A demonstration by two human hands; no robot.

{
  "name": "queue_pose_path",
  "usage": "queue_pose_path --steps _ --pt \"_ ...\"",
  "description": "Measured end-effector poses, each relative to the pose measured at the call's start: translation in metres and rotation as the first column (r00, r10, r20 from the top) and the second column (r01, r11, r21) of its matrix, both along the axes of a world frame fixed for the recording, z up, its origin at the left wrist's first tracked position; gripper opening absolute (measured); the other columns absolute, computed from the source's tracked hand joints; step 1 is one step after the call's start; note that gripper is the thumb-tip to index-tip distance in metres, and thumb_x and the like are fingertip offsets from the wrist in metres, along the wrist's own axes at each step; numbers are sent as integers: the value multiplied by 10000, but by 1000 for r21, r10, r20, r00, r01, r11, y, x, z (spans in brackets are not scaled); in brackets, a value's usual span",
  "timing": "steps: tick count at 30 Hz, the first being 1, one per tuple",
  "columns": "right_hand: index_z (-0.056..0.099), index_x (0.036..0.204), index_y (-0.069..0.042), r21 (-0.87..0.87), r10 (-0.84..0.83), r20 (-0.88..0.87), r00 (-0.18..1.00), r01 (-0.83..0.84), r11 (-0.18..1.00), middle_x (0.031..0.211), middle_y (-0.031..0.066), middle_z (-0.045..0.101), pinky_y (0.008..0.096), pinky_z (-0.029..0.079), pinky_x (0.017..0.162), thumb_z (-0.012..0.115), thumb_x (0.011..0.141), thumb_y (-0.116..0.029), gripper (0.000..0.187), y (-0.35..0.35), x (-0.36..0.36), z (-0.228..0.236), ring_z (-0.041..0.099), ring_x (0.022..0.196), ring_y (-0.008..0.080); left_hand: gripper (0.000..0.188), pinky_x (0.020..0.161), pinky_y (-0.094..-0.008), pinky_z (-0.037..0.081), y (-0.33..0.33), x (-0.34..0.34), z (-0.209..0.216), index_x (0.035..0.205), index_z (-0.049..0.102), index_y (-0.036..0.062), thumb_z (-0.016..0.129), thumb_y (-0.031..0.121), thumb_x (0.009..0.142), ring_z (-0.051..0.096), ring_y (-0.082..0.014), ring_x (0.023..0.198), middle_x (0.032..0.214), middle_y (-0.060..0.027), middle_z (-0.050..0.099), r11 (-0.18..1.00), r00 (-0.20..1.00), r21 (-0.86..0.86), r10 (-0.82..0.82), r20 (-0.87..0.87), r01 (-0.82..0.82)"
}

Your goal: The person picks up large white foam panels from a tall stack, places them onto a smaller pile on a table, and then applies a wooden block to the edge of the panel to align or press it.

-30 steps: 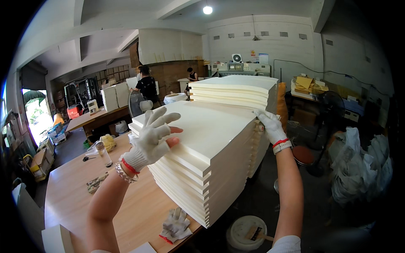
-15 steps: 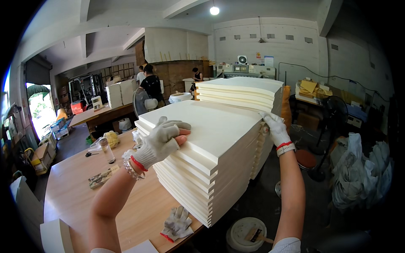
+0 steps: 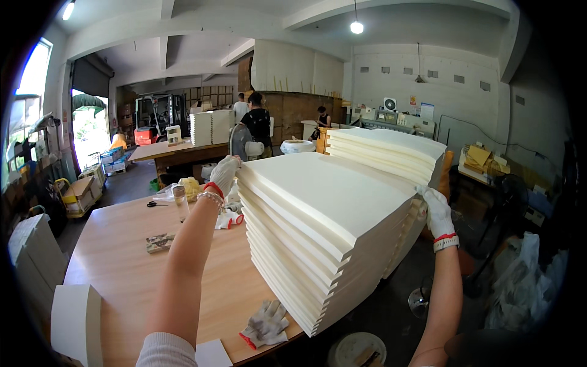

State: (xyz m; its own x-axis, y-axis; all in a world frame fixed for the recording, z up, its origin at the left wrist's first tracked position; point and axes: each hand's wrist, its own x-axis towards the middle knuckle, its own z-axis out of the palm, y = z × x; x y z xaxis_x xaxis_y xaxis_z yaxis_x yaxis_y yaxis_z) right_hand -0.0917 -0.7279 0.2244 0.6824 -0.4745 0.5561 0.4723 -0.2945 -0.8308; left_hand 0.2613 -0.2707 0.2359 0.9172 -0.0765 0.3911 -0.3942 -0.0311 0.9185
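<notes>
A tall stack of cream-white paper [image 3: 324, 189] stands on the right part of the wooden table, in layers with stepped edges. My left hand [image 3: 224, 174], in a white knit glove with fingertips partly hidden, is closed at the stack's far left top corner. On the opposite side, my gloved right hand [image 3: 436, 211] curls its fingers round the right top edge. Behind this pile rises a second paper stack [image 3: 385, 147], its sheets bowed. A loose grey-white glove with a red cuff [image 3: 266, 325] lies by the near table edge.
On the table [image 3: 140, 263] are scissors [image 3: 156, 204], a clear bottle [image 3: 181, 203], a small patterned box [image 3: 160, 243] and a white block [image 3: 76, 324]. A bucket [image 3: 359, 350] stands below its right edge. Fans, plastic bags [image 3: 523, 287] and co-workers [image 3: 257, 122] are farther off.
My left hand has gone from lying on the top near the left edge to the far left corner. My right hand stays at the right edge. The view has swung left.
</notes>
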Motion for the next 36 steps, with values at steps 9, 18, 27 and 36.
queue_pose_path --steps 9,18,27,36 --pt "647 1136 82 -48 -21 12 1000 22 999 1093 85 684 269 452 931 526 964 -191 345 -21 5 -3 623 993 155 261 714 -363 569 -11 5 -2 1137 644 132 570 296 949 618 -146 835 1001 -4 600 952 954 -209 -258 -153 224" --pt "682 1101 37 -34 -31 -12 999 31 999 915 45 696 205 453 602 580 955 -259 346 -5 1 1 582 783 72 211 752 -231 435 -18 13 -21 995 716 88 560 208 917 551 -87 815 885 12 655 968 989 -210 -128 71 140" --pt "696 1103 -11 -139 -87 -33 996 81 987 1028 2 684 203 435 587 555 966 -318 365 6 -5 10 571 874 49 155 640 -245 496 -16 19 -30 1048 666 131 565 161 934 577 -66 736 881 51 624 942 987 -308 -101 121 134" --pt "684 1124 -36 -101 -167 -90 982 158 982 1003 10 683 226 469 595 562 960 -335 362 16 -15 11 576 882 74 288 832 -238 425 -11 -10 -14 1142 626 35 598 235 937 537 -100 925 1000 -7 631 994 987 -93 71 146 -57"
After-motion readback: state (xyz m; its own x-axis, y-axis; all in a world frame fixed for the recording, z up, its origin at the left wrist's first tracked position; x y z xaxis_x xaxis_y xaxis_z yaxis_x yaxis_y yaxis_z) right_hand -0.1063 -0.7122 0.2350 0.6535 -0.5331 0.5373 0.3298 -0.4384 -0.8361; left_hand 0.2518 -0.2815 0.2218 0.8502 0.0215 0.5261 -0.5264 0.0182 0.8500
